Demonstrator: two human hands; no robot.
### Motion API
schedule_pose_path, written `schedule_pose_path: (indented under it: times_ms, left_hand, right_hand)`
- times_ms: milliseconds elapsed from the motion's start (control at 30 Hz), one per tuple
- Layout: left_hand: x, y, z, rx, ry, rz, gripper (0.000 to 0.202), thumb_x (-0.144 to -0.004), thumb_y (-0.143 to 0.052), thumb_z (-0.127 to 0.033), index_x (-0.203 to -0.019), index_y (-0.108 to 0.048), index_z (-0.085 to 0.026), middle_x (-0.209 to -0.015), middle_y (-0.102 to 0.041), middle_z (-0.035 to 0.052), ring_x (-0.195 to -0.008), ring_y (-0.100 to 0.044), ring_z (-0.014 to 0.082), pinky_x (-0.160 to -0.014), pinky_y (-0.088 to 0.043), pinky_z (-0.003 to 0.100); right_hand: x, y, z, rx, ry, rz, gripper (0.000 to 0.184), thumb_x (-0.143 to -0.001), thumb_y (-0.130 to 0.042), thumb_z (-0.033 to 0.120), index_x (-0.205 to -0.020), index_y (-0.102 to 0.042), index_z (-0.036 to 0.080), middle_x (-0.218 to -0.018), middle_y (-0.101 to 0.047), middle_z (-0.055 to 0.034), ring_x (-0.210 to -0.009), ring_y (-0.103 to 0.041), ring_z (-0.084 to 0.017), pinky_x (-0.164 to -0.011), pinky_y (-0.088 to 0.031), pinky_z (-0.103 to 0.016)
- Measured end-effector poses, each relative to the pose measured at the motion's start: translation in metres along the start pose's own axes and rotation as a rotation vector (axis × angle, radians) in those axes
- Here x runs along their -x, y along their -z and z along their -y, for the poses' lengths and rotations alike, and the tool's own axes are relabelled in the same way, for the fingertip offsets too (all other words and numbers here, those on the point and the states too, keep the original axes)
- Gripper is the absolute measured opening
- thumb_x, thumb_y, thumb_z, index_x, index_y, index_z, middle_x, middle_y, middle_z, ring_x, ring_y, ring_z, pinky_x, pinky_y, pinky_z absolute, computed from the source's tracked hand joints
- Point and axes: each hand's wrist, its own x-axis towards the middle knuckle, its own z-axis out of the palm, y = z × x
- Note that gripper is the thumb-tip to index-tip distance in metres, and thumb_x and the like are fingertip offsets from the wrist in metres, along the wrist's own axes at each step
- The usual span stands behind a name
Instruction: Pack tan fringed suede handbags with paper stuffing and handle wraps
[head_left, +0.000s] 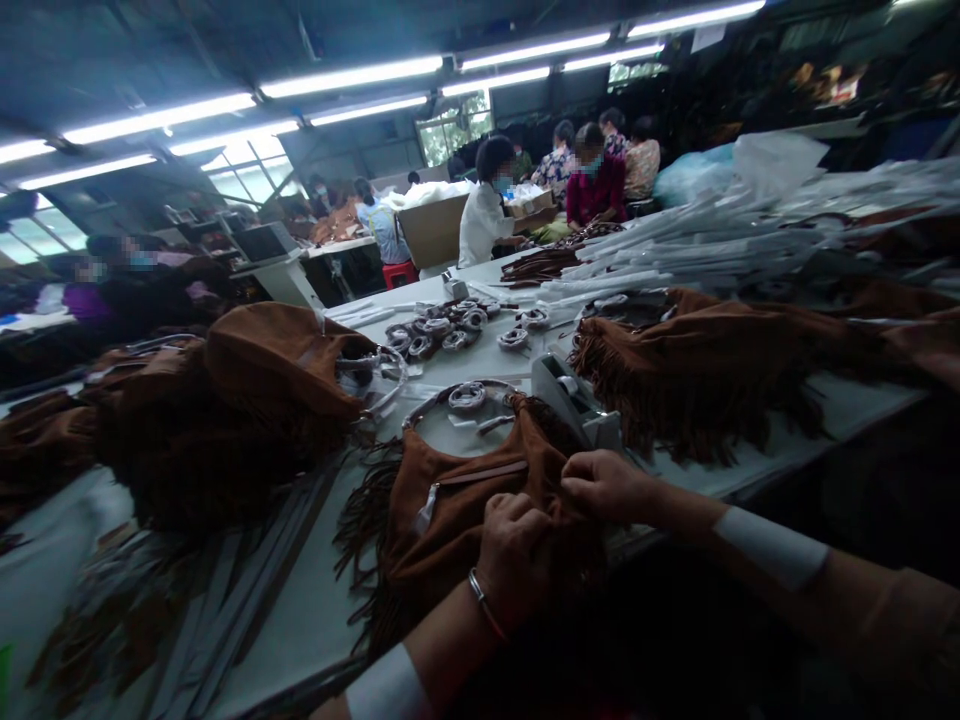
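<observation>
A brown suede fringed bag [442, 500] lies on the white table [300, 610] right in front of me, zipper side up, with its wrapped handle [465, 395] arching away. My left hand [517, 560], a bangle on its wrist, is closed and presses on the bag's near right part. My right hand [607, 485] pinches the bag's upper right edge with its fingers together. The two hands are almost touching.
A pile of brown fringed bags [247, 400] sits to the left and another [697, 360] to the right. A tape dispenser [574, 395] stands just beyond the bag. Tape rolls [442, 330] and wrapped straps [675, 250] lie farther back. Several people work at the far tables.
</observation>
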Motion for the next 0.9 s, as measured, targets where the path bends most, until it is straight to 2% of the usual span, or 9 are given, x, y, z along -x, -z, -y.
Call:
schedule_pose_path:
  times_ms: [67, 167, 300, 500, 567, 633, 733, 833, 900]
  left_hand:
    - [0.003, -0.001, 0.003, -0.002, -0.061, 0.010, 0.021, -0.090, -0.054, -0.023, -0.072, -0.063, -0.019, -0.073, -0.060, 0.0036, -0.075, -0.053, 0.0170, -0.084, -0.040, 0.037]
    - [0.003, -0.004, 0.003, -0.034, -0.140, 0.019, 0.025, -0.093, -0.049, -0.025, -0.073, -0.063, -0.020, -0.074, -0.060, 0.0030, -0.076, -0.053, 0.0166, -0.093, -0.039, 0.040]
    - [0.003, -0.014, 0.008, -0.093, -0.222, -0.014, 0.020, -0.092, -0.054, -0.026, -0.074, -0.063, -0.021, -0.074, -0.061, 0.0010, -0.078, -0.054, 0.0158, -0.105, -0.035, 0.042]
    - [0.008, -0.022, 0.009, -0.160, -0.247, -0.102, 0.013, -0.091, -0.055, -0.023, -0.080, -0.063, -0.020, -0.075, -0.060, 0.0023, -0.078, -0.054, 0.0177, -0.107, -0.035, 0.046]
    - [0.009, -0.013, 0.005, -0.086, -0.177, -0.064, 0.014, -0.090, -0.056, -0.026, -0.081, -0.063, -0.019, -0.079, -0.061, 0.0049, -0.080, -0.055, 0.0193, -0.100, -0.041, 0.045]
    - [0.005, 0.001, 0.003, 0.079, -0.051, 0.014, 0.015, -0.084, -0.062, -0.031, -0.082, -0.064, -0.017, -0.084, -0.063, 0.0074, -0.081, -0.056, 0.0199, -0.087, -0.048, 0.038]
    - [-0.012, 0.022, 0.011, 0.373, 0.269, 0.182, 0.023, -0.081, -0.062, -0.036, -0.087, -0.069, -0.015, -0.087, -0.067, 0.0070, -0.079, -0.060, 0.0182, -0.072, -0.048, 0.029]
    - [-0.037, 0.028, 0.024, 0.502, 0.599, 0.417, 0.048, -0.089, -0.050, -0.053, -0.077, -0.071, -0.012, -0.072, -0.067, 0.0051, -0.066, -0.059, 0.0165, -0.061, -0.044, 0.026]
    - [-0.052, 0.023, 0.030, 0.477, 0.736, 0.550, 0.059, -0.086, -0.051, -0.065, -0.067, -0.069, -0.012, -0.062, -0.063, 0.0048, -0.057, -0.055, 0.0151, -0.054, -0.039, 0.026]
  right_hand:
    - [0.002, -0.008, -0.004, -0.049, -0.134, 0.005, 0.027, -0.082, -0.056, 0.035, -0.074, -0.071, 0.014, -0.064, -0.064, -0.0021, -0.055, -0.052, -0.012, -0.049, -0.035, -0.023]
    - [0.000, -0.017, 0.000, -0.095, -0.220, 0.032, 0.027, -0.075, -0.065, 0.038, -0.062, -0.068, 0.015, -0.056, -0.060, -0.0004, -0.051, -0.048, -0.011, -0.045, -0.031, -0.022]
    - [-0.012, -0.029, 0.014, -0.158, -0.387, 0.059, 0.016, -0.062, -0.070, 0.023, -0.051, -0.062, 0.015, -0.045, -0.052, 0.0030, -0.044, -0.042, -0.008, -0.041, -0.026, -0.022]
    - [-0.024, -0.042, 0.025, -0.109, -0.419, 0.036, 0.012, -0.054, -0.072, 0.012, -0.049, -0.061, 0.014, -0.043, -0.053, 0.0025, -0.046, -0.045, -0.009, -0.044, -0.029, -0.022]
    - [-0.025, -0.041, 0.027, -0.083, -0.421, 0.013, 0.009, -0.055, -0.072, 0.012, -0.053, -0.063, 0.014, -0.046, -0.055, 0.0017, -0.047, -0.048, -0.010, -0.045, -0.030, -0.023]
    - [-0.023, -0.038, 0.030, -0.053, -0.412, -0.021, 0.007, -0.056, -0.071, 0.014, -0.058, -0.064, 0.014, -0.050, -0.058, 0.0012, -0.049, -0.049, -0.011, -0.045, -0.030, -0.023]
    - [-0.017, -0.036, 0.034, -0.006, -0.372, -0.062, 0.005, -0.059, -0.068, 0.015, -0.062, -0.064, 0.015, -0.056, -0.060, 0.0009, -0.054, -0.052, -0.012, -0.047, -0.029, -0.023]
    - [-0.005, -0.038, 0.036, 0.093, -0.255, -0.165, 0.002, -0.065, -0.063, 0.016, -0.067, -0.062, 0.016, -0.064, -0.063, -0.0003, -0.060, -0.055, -0.013, -0.052, -0.032, -0.023]
    - [0.003, -0.044, 0.034, 0.204, -0.145, -0.267, 0.003, -0.073, -0.058, 0.017, -0.072, -0.061, 0.017, -0.071, -0.065, -0.0026, -0.065, -0.057, -0.015, -0.057, -0.035, -0.025]
